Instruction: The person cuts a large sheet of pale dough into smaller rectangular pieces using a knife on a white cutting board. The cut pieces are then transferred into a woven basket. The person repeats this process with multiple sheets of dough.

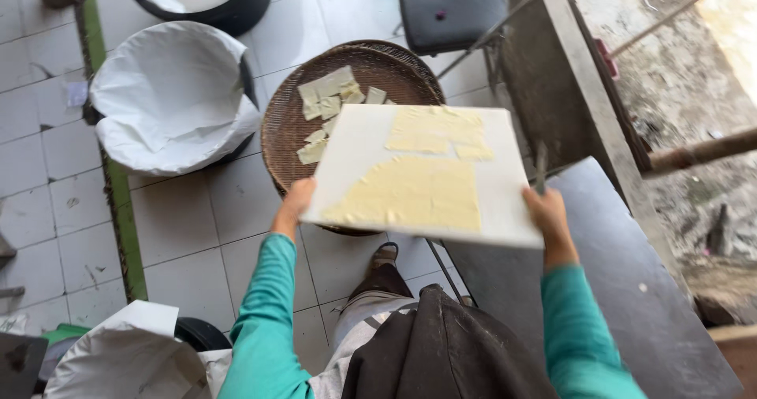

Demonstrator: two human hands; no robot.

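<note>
Above the woven tray [288, 123], at 12 o'clock from the person, a white board [355, 151] with yellow sheets [414, 194] is grasped between the left hand [293, 202] at 9 o'clock and the right hand [548, 214] at 3 o'clock.

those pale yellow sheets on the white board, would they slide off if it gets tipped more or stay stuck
The pale yellow sheets look thin and wrinkled, lying flat against the tilted white board, so they probably cling somewhat. Lifted, they would likely flop and perhaps tear. The cut pieces in the woven tray lie loose, so some apparently do come off.
</note>
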